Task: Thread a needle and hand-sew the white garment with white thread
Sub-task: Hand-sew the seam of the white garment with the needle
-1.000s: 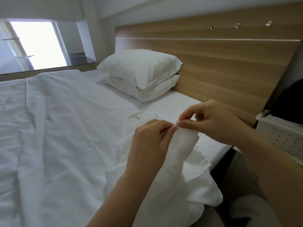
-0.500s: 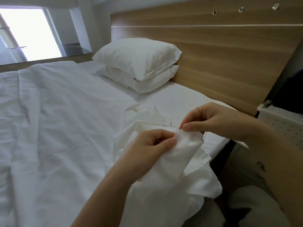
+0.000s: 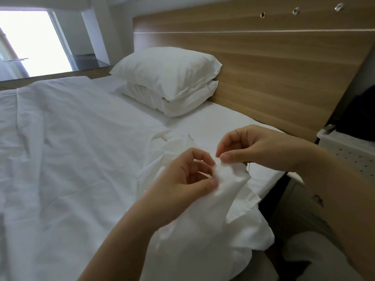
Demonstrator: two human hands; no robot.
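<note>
The white garment (image 3: 227, 203) lies bunched over the bed's near right edge and my lap, with one fold lifted between my hands. My left hand (image 3: 186, 179) pinches that fold with thumb and curled fingers. My right hand (image 3: 253, 147) sits just right of it, thumb and forefinger pinched together at the fold's top edge. The needle itself is too small to make out. A thin dark line shows at the right index finger, and a fine thread (image 3: 248, 166) hangs under the right hand.
The bed (image 3: 71, 159) with its rumpled white duvet fills the left. Two stacked white pillows (image 3: 168, 82) lean against the wooden headboard (image 3: 274, 63). A white perforated basket (image 3: 351, 151) holding something dark stands at the right. A bright window (image 3: 30, 41) is at the far left.
Both hands came down closer to the bed with the fold. My left fingers opened into a wider loop around the fabric, while the right pinch stayed at the fold's top edge.
</note>
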